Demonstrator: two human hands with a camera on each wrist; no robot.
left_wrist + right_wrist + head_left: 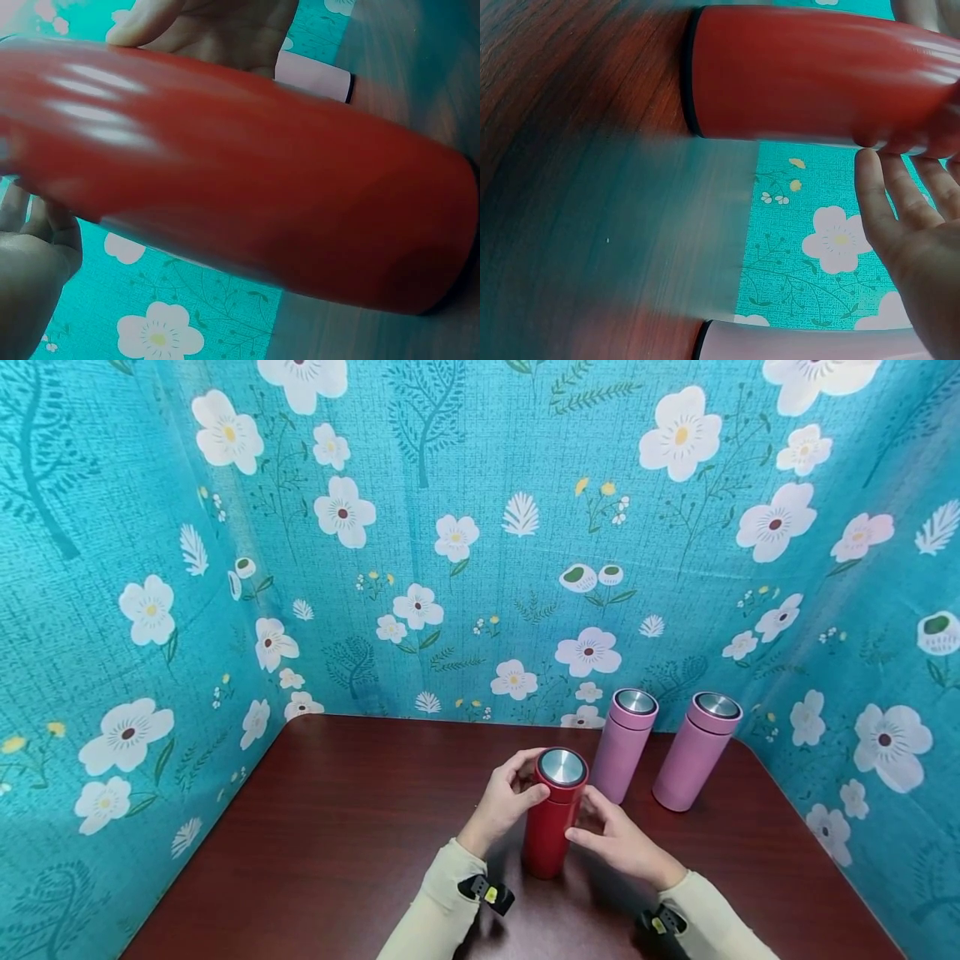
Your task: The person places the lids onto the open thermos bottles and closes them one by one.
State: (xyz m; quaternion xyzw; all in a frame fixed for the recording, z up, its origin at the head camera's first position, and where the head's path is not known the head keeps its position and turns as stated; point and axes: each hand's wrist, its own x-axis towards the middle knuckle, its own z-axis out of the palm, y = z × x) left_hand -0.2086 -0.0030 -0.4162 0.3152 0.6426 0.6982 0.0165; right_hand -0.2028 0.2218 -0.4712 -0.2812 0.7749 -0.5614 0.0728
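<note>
A red thermos bottle (pixel 546 839) with a silver-topped lid (pixel 562 767) stands upright at the near middle of the dark wooden table. Around its upper end curls my left hand (pixel 504 802), thumb across the front just below the lid and fingers behind. On the opposite side, my right hand (pixel 626 843) rests its fingertips and thumb against the body, lower down. Its fingers (pixel 911 191) look nearly straight in the right wrist view. Behind the red bottle, a pink thermos (pixel 624 747) stands close to the right hand.
Another pink thermos (pixel 693 756) stands farther right, near the table's back right corner. A blue flowered cloth (pixel 465 568) hangs along the back and both sides of the table (pixel 337 827). Both wrists wear black straps with small devices.
</note>
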